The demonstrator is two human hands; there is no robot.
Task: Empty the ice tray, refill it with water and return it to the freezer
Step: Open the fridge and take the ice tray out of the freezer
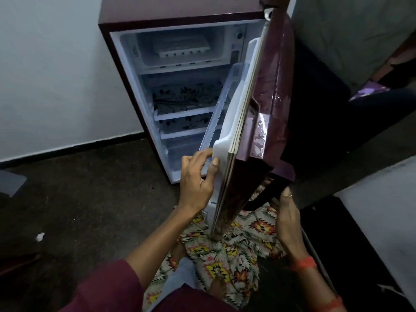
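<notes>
2 hands on the fridge door [265, 104]; L hand [198, 176] grips its smooth white plastic inner edge, thumb on the rim, fingers curled round behind; R hand [288, 212] holds the dark curved handle [282, 174] on the glossy maroon outer side, thumb up, fingers mostly hidden. Door is wide open w/ 1 clear ribbed door bin [216, 118] on it; fridge [180, 10] is a maroon box, white lining; 2 shelves [186, 97] w/ black flower print; 1 white rectangular ice tray [182, 49] sits in the freezer compartment [130, 48] up top; rough dark floor [90, 188].
</notes>
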